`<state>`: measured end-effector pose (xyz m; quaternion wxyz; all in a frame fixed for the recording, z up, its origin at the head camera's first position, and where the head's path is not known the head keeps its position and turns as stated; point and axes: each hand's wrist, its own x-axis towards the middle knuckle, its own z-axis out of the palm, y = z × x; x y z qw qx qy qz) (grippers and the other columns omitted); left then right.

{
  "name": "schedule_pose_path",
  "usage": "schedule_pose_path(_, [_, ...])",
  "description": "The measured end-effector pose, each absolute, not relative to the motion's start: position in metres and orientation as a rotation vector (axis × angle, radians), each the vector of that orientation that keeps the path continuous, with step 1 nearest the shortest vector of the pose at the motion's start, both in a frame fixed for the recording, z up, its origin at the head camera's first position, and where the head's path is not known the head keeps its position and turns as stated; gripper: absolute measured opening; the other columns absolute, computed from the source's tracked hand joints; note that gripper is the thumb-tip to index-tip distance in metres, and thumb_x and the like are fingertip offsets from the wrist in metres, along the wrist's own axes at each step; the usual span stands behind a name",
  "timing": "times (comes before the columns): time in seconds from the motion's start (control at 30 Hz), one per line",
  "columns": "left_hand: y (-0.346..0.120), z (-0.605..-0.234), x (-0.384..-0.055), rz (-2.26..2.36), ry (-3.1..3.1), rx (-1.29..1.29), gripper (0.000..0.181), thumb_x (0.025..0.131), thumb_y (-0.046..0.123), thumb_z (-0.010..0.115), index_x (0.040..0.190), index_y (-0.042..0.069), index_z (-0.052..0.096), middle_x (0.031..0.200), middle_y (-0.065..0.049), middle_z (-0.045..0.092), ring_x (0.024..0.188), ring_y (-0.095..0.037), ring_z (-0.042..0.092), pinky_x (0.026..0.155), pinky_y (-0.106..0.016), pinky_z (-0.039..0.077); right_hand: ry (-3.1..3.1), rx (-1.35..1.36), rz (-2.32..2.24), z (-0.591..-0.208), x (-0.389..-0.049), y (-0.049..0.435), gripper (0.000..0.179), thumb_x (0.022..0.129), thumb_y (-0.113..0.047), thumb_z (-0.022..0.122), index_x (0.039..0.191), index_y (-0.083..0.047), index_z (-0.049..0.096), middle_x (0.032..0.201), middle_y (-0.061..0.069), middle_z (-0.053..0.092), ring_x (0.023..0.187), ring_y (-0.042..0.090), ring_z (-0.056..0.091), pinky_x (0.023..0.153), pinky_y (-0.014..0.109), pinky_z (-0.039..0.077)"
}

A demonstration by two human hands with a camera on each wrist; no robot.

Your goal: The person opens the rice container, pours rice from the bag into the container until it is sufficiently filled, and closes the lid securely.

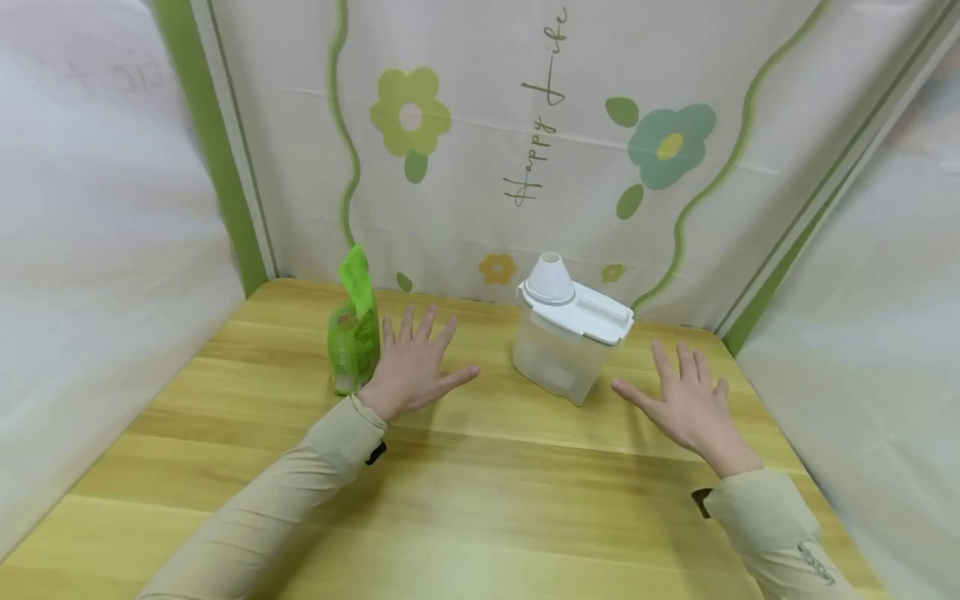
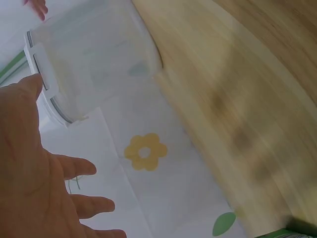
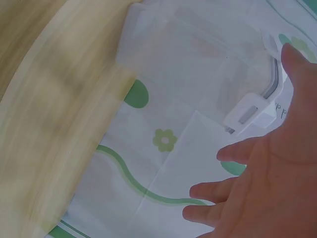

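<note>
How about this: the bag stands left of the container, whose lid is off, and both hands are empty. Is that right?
Not quite: the lid is on the container, as the head view shows. The rest holds: bag to its left; left hand and right hand empty.

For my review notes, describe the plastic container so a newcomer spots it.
On the wooden table, before the flower-printed curtain, look between the left hand and the right hand. The container is boxy and translucent with a white lid; the white cone on top sets it apart from the green packet by the left hand.
</note>
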<state>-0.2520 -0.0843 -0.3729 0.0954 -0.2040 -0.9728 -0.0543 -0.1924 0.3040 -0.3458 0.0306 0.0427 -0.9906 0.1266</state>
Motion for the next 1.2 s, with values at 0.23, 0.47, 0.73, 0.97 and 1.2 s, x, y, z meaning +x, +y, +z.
schedule_pose_path(0.23, [-0.082, -0.373, -0.246, -0.248, -2.868, -0.608, 0.091, 0.091, 0.079, 0.029, 0.156, 0.016, 0.031, 0.157, -0.023, 0.021, 0.140, -0.054, 0.014, 0.107, -0.074, 0.008, -3.026, 0.145, 0.513, -0.345, -0.192, 0.309, 0.100, 0.095, -0.070, 0.040, 0.157, -0.003, 0.000, 0.156, 0.034, -0.006, 0.139, 0.055, -0.007, 0.099, 0.080, -0.002])
schedule_pose_path(0.47, [-0.075, -0.371, -0.249, -0.359, -2.854, -0.626, 0.094, 0.092, 0.077, 0.026, 0.156, 0.009, 0.026, 0.157, -0.022, 0.021, 0.140, -0.050, 0.017, 0.109, -0.070, 0.012, -2.939, 0.124, 0.757, -0.345, -0.198, 0.321, 0.091, 0.101, -0.061, 0.035, 0.155, 0.003, -0.001, 0.156, 0.034, -0.004, 0.140, 0.055, -0.002, 0.104, 0.076, 0.005])
schedule_pose_path(0.73, [-0.055, -0.373, -0.249, -0.777, -2.785, -0.655, 0.097, 0.094, 0.074, 0.026, 0.156, -0.001, 0.015, 0.157, -0.025, 0.018, 0.142, -0.044, 0.019, 0.115, -0.058, 0.014, -2.831, 0.130, 1.035, -0.346, -0.206, 0.325, 0.085, 0.103, -0.057, 0.031, 0.155, 0.003, 0.001, 0.157, 0.031, 0.001, 0.142, 0.051, 0.000, 0.108, 0.071, 0.006])
schedule_pose_path(0.97, [-0.026, -0.368, -0.245, -1.211, -2.765, -0.622, 0.098, 0.095, 0.074, 0.025, 0.157, 0.002, 0.002, 0.161, -0.019, 0.001, 0.146, -0.035, 0.004, 0.117, -0.048, 0.007, -2.728, 0.059, 1.344, -0.345, -0.227, 0.330, 0.084, 0.101, -0.062, 0.027, 0.157, -0.003, 0.005, 0.160, 0.023, 0.004, 0.143, 0.047, 0.003, 0.110, 0.068, 0.007])
schedule_pose_path(1.2, [-0.001, -0.364, -0.248, -1.600, -2.668, -0.540, 0.097, 0.095, 0.072, 0.026, 0.156, 0.002, -0.002, 0.161, -0.016, -0.003, 0.147, -0.030, 0.000, 0.117, -0.042, 0.003, -2.449, -0.016, 1.875, -0.344, -0.252, 0.325, 0.088, 0.100, -0.064, 0.030, 0.156, 0.000, 0.006, 0.161, 0.020, 0.004, 0.146, 0.038, 0.005, 0.115, 0.057, 0.011])
